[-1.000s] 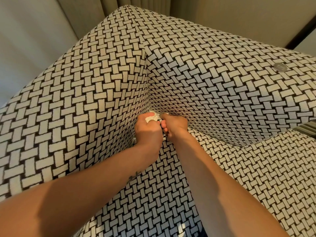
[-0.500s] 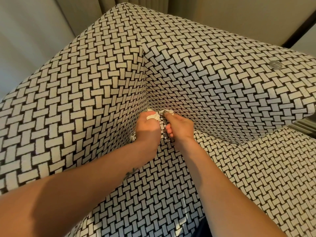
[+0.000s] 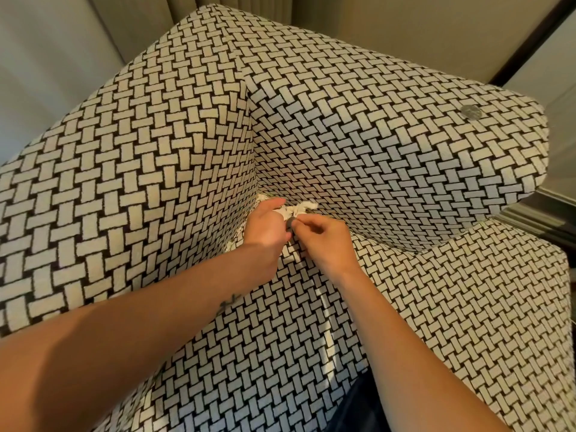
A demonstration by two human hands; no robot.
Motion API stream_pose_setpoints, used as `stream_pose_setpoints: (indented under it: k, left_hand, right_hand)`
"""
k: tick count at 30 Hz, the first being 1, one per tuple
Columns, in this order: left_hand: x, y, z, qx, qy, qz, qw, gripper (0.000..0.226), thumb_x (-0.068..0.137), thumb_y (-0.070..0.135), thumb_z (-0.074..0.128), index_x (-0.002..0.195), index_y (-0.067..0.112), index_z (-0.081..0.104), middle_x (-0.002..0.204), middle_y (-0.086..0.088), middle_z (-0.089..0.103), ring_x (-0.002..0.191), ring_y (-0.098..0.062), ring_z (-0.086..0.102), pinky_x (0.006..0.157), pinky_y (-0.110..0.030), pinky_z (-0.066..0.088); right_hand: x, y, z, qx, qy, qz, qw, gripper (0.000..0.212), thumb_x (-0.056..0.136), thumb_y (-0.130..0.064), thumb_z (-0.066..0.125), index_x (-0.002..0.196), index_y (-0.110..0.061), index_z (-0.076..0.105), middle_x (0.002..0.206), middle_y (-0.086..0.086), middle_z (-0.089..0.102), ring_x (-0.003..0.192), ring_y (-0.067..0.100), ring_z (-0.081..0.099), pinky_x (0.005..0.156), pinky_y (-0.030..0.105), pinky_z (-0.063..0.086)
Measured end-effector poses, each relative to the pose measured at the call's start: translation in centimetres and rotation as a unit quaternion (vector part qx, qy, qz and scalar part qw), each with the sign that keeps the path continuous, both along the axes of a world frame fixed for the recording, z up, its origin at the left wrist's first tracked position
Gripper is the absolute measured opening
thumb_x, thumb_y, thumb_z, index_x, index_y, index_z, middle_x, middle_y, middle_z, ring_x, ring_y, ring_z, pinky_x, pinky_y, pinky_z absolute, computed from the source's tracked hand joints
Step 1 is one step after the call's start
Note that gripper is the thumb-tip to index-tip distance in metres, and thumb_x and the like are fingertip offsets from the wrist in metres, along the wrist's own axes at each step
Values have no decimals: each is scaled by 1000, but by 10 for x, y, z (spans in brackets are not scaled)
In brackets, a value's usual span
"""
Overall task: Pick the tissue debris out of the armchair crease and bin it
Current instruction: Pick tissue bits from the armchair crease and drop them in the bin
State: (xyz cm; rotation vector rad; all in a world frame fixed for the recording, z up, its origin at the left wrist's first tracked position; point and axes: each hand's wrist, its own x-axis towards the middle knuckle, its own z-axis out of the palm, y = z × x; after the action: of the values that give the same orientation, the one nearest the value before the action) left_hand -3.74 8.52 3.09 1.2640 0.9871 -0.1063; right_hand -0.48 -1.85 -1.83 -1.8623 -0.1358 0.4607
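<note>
Mid-job: hands together at the back corner crease (image 3: pixel 256 182) of the black-and-cream basket-weave armchair (image 3: pixel 149 157), left hand (image 3: pixel 265 227) curled round white shredded tissue debris (image 3: pixel 304 207), right hand (image 3: pixel 327 243) pinching a strand, scraps left in the seam, binning looks undone.

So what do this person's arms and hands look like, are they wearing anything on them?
The left forearm and right forearm are bare as far as the view reaches: no sleeves show. The left hand and right hand have no gloves, and no rings, watch or bracelet can be seen. The only marking is a small dark tattoo on the left forearm, near the wrist.
</note>
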Motion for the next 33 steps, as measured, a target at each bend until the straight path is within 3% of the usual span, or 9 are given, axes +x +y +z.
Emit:
stream_pose_setpoints:
  k: [3, 5, 10, 15, 20, 25, 28, 31, 33]
  left_hand:
    - [0, -2, 1, -21, -2, 1, 1000, 46, 98, -4, 29, 117, 20, 63, 126, -8, 54, 110, -23, 60, 110, -40, 46]
    - [0, -2, 0, -34, -6, 11, 999, 38, 103, 1, 32, 110, 17, 65, 115, -4, 59, 102, -19, 61, 108, -36, 47]
    - [0, 0, -4, -8, -5, -1, 1000, 44, 98, -8, 32, 113, 16, 65, 106, -9, 64, 111, -26, 64, 105, -39, 51]
    - [0, 1, -5, 33, 7, 15, 999, 52, 92, -10, 27, 112, 20, 65, 109, -6, 65, 108, -20, 65, 103, -38, 52]
    - [-2, 1, -2, 47, 5, 18, 999, 54, 92, -8, 28, 116, 23, 66, 121, -3, 63, 107, -13, 64, 110, -41, 46]
    - [-3, -1, 2, 52, 5, 4, 999, 53, 92, -9, 28, 113, 24, 64, 114, 3, 60, 110, -12, 63, 115, -45, 41]
    - [-5, -2, 5, 50, 0, 4, 999, 54, 93, -9, 26, 112, 26, 63, 127, 1, 57, 108, -8, 64, 115, -43, 41]
    - [-4, -3, 6, 47, -5, 11, 999, 55, 92, -10, 25, 114, 24, 63, 137, 1, 52, 111, -9, 64, 114, -42, 43]
    - [-3, -2, 5, 45, -4, 20, 999, 53, 94, -8, 26, 112, 23, 64, 131, 3, 52, 110, -11, 65, 111, -42, 45]
  right_hand:
    - [-4, -7, 2, -10, -14, 37, 999, 13, 93, -20, 70, 90, -30, 79, 90, -4, 75, 84, 11, 68, 81, 27, 55]
    - [-5, -9, 3, -9, -18, 37, 999, 11, 93, -20, 71, 92, -27, 79, 94, -3, 74, 88, 15, 68, 85, 29, 56]
    - [-3, -13, 8, 28, 27, 42, 998, 9, 96, -16, 67, 95, -15, 76, 73, -1, 60, 65, 11, 49, 62, 24, 44]
    - [-3, -19, 10, -15, 71, 86, 994, 18, 93, -7, 63, 106, -12, 74, 75, -3, 58, 60, 8, 44, 61, 18, 43]
    - [-8, -37, 12, -67, 148, 178, 970, 43, 93, -10, 61, 133, -26, 57, 68, -7, 48, 49, 9, 38, 62, 34, 44]
    - [-11, -47, 10, -180, 51, 198, 962, 52, 94, -22, 70, 141, -30, 51, 81, -3, 62, 67, 11, 58, 70, 29, 57]
    - [-9, -48, 9, -178, 29, 160, 970, 43, 94, -31, 70, 135, -30, 55, 86, -2, 69, 73, 11, 65, 67, 21, 56]
    - [-4, -48, 8, -163, -17, 117, 979, 31, 99, -26, 61, 130, -26, 60, 86, -3, 65, 58, 4, 53, 59, 17, 49]
    - [1, -44, 5, -174, -61, 97, 978, 34, 98, -22, 62, 132, -24, 60, 104, -4, 62, 76, 4, 58, 76, 18, 54]
